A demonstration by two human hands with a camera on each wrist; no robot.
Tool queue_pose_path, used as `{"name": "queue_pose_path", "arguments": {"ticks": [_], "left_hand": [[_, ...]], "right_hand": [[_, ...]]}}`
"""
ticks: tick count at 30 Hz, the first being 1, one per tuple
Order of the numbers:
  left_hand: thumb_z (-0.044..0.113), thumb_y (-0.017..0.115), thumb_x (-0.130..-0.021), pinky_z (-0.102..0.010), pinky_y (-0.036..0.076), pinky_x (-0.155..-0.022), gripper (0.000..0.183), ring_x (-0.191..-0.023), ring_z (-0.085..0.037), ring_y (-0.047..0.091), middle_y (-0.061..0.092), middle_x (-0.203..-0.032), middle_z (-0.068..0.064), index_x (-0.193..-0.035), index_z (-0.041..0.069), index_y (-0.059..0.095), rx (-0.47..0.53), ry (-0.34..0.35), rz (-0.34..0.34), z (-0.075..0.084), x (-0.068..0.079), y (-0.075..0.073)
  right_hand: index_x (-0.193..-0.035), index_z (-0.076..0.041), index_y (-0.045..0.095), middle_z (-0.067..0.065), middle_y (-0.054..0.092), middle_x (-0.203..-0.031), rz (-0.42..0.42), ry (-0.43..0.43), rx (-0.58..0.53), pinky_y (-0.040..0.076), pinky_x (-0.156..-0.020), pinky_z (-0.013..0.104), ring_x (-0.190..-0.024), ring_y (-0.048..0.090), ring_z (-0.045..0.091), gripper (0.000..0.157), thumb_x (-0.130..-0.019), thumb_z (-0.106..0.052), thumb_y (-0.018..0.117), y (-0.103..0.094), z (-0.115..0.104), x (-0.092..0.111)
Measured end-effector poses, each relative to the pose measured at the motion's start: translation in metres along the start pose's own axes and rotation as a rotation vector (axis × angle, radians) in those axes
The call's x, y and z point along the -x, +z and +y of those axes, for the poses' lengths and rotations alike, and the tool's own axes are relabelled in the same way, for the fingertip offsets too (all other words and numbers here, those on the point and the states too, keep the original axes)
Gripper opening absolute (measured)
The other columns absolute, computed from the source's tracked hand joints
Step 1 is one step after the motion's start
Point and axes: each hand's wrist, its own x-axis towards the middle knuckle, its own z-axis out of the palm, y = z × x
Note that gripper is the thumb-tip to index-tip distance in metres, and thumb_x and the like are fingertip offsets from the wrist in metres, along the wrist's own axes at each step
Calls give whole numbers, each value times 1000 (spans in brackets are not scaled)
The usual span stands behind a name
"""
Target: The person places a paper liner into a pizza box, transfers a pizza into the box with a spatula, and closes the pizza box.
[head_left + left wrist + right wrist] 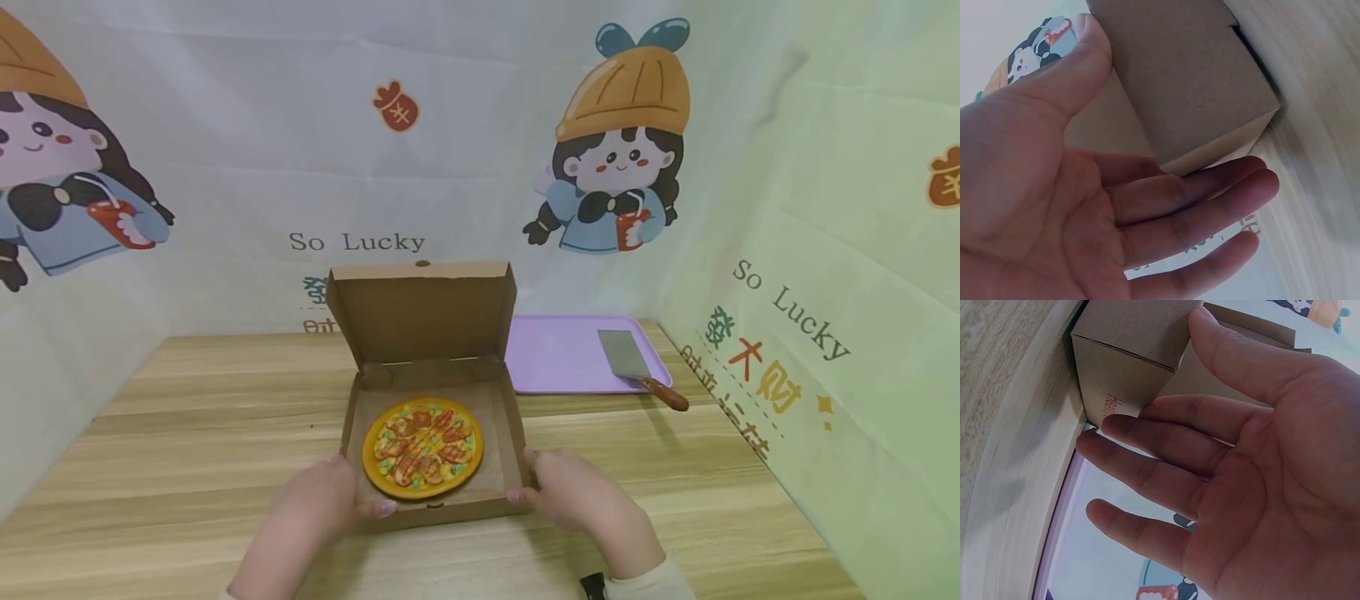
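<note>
An open cardboard pizza box (pixel 487 507) stands on the wooden table, its lid (pixel 423 317) raised at the back. Inside lies a whole round pizza (pixel 423 447), a little left of the middle. My left hand (pixel 318 496) is at the front left corner, thumb by the front wall and fingers along the side. At the front right corner is my right hand (pixel 566 487), placed likewise. Both wrist views show the fingers mostly straight, with the thumb and index finger at the box (pixel 1191 75) corner; the other fingers stand off the cardboard (pixel 1125 381).
Behind the box to the right lies a lavender tray (pixel 551 354). A spatula (pixel 624 354) with a flat metal blade rests on it, its wooden handle (pixel 666 394) sticking out over the front rim. Printed cloth (pixel 465 167) hangs behind and at the sides.
</note>
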Motion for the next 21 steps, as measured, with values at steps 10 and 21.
{"name": "queue_pose_path", "arguments": {"ticks": [10,21], "left_hand": [[69,74,-86,-66,60,-93,117,-119,-60,65,58,-140,-44,-141,-29,43,-22,-13,7,-1,3,1],[74,74,-83,-67,61,-84,117,-112,-57,69,64,-132,-41,-138,-26,49,-7,-27,22,-4,0,-1]], "right_hand": [[-147,8,56,31,65,-143,-10,10,-4,51,-114,60,-133,65,46,68,-98,-34,77,0,0,0],[-123,7,69,13,74,-89,-39,-26,15,63,-86,52,-81,67,23,47,-95,-28,80,-9,-3,-8]]}}
